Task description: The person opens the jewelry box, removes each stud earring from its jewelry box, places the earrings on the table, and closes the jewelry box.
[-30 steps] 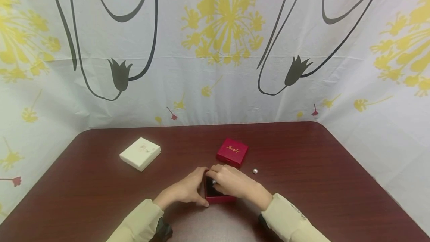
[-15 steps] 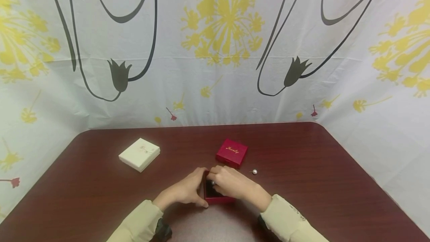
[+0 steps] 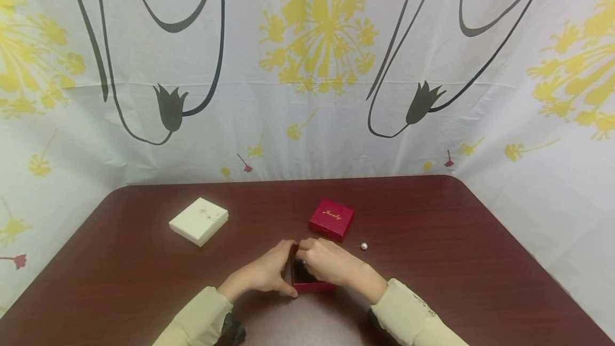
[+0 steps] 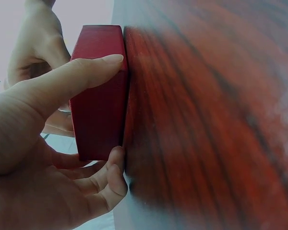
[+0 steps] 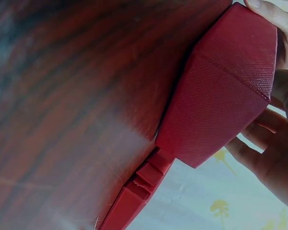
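In the head view my left hand (image 3: 266,270) holds the left side of an uncovered red jewelry box (image 3: 313,286) with a black inside. The left wrist view shows the thumb across one red wall (image 4: 100,115) and the fingers curled at another edge. My right hand (image 3: 333,263) reaches over the rim, its fingers bent down into the box. A tiny shiny pearl earring (image 3: 304,262) peeks out at the right fingers, mostly hidden by them. In the right wrist view the box wall (image 5: 216,100) blocks sight of the right fingertips. Another pearl earring (image 3: 363,246) lies on the table.
A red lid (image 3: 331,220) with gold lettering lies just behind the box. Farther left sits a white box (image 3: 199,221). The dark wood table (image 3: 120,271) meets a patterned curtain (image 3: 307,143) at its back edge.
Both hands keep their places at the box. The right fingers shift very slightly, and less of the shiny bead shows beneath them now.
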Tool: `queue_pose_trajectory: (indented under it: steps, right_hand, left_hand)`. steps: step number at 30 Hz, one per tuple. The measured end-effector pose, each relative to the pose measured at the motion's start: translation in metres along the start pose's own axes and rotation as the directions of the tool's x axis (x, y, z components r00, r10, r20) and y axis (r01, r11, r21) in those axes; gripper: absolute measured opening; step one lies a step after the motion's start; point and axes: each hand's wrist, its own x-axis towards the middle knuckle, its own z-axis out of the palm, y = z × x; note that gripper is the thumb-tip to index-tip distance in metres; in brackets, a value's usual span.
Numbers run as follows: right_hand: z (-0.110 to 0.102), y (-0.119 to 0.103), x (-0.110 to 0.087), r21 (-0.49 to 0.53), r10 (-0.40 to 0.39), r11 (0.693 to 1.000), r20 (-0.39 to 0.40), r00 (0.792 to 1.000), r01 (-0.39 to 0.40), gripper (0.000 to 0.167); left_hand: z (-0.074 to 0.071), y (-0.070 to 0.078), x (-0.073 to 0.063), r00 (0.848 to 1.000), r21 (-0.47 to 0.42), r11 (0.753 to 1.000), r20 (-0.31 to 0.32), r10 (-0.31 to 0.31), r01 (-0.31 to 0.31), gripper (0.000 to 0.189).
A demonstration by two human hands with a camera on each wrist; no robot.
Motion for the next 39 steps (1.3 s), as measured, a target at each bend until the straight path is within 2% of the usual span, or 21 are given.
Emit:
queue_pose_trajectory:
  steps: [10,15,24,39]
  right_hand:
    - [-0.002,-0.001,0.000,0.013,0.024,1.000,0.047,0.999,-0.025,0.005]
    - [-0.003,-0.001,-0.001,0.020,0.023,1.000,0.036,0.999,-0.024,0.005]
    - [-0.004,0.001,-0.004,0.082,0.041,0.996,0.014,0.999,-0.042,0.006]
    - [-0.011,0.007,-0.010,0.097,0.035,0.995,-0.014,0.999,-0.033,0.009]
  left_hand:
    - [-0.001,0.002,-0.001,1.000,-0.017,1.000,-0.004,-0.014,0.014,0.083]
    - [0.000,0.002,-0.001,1.000,-0.020,1.000,-0.004,-0.025,0.025,0.083]
    - [0.001,0.000,-0.001,1.000,0.024,1.000,-0.019,0.006,-0.006,0.082]
    - [0.001,-0.001,0.001,1.000,-0.010,1.000,-0.002,-0.017,0.017,0.082]
